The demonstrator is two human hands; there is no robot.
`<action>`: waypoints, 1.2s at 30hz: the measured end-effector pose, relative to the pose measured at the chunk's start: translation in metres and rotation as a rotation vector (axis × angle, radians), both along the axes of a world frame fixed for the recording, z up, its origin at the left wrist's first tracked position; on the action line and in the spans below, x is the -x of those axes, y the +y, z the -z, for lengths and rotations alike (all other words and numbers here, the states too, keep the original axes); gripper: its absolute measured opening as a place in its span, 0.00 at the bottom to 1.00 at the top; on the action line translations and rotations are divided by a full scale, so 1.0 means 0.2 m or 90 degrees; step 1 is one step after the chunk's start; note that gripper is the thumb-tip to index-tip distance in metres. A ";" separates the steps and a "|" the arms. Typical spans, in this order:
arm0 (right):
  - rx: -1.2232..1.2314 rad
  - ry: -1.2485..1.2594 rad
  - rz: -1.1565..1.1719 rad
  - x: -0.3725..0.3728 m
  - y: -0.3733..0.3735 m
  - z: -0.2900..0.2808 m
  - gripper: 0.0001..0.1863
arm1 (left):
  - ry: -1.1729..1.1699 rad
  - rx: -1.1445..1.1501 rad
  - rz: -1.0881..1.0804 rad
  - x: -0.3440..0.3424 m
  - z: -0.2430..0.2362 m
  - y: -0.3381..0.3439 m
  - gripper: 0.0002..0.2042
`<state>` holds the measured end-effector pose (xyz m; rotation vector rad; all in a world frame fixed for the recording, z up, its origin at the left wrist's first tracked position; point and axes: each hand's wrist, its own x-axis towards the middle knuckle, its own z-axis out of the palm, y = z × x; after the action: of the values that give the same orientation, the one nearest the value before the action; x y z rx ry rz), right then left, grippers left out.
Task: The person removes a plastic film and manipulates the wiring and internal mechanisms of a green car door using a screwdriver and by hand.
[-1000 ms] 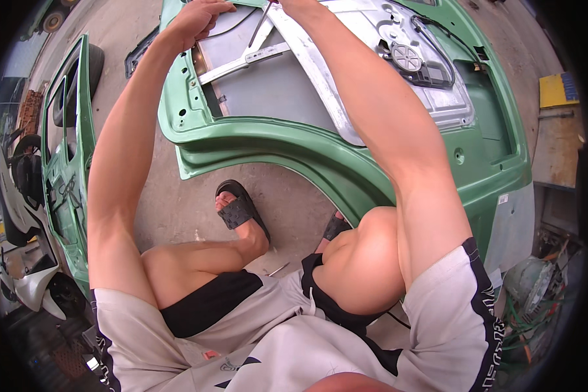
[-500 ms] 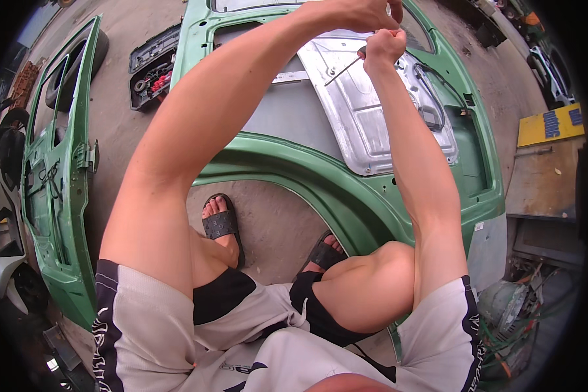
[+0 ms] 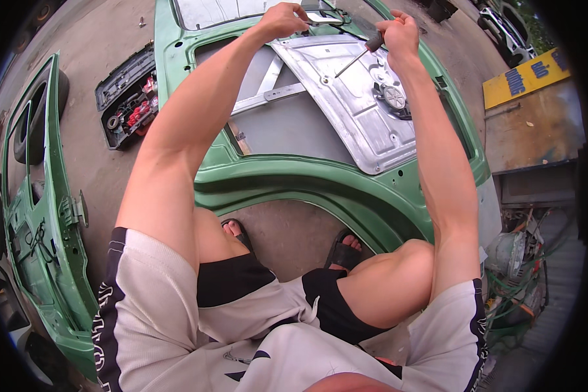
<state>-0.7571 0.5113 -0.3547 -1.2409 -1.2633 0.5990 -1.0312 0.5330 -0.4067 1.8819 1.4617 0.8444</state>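
Note:
My right hand (image 3: 402, 36) grips a screwdriver (image 3: 374, 40) with a dark handle and a long shaft angled down-left over a silver metal inner panel (image 3: 343, 111). This panel, with a round motor housing (image 3: 393, 98), lies on the green door (image 3: 287, 179) in front of me. My left hand (image 3: 282, 23) has its fingers curled near the upper edge of the panel, beside a small light-coloured piece (image 3: 323, 19); what it holds is too small to make out. Grey flat panels and metal rails (image 3: 284, 93) show in the opening left of the silver panel.
A second green door (image 3: 52, 248) lies at left around a tyre. An open toolbox (image 3: 127, 114) with red items sits between the doors. At right are a yellow signboard (image 3: 513, 78) on a metal stand, hoses and machinery (image 3: 509, 255), and a white vehicle (image 3: 506, 36) farther back.
My right hand has come up and right with the screwdriver, its shaft now pointing down-left. My left hand has moved left since the middle frame. The view has shifted, showing more of the toolbox.

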 end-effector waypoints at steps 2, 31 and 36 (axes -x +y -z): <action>0.004 -0.035 -0.045 0.06 0.03 0.01 0.20 | -0.049 -0.003 0.000 -0.06 0.05 0.00 0.16; -0.223 -0.578 -0.230 0.96 0.32 -0.03 0.13 | 0.046 -0.062 -0.062 0.16 0.40 0.09 0.23; -0.249 -0.379 -0.297 0.93 0.35 0.05 0.14 | 0.024 -0.001 0.013 0.19 0.44 0.08 0.22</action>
<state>-0.9430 0.5816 -0.3641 -0.8121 -2.0897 0.2787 -1.0693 0.5493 -0.4942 1.9204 1.4617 0.8051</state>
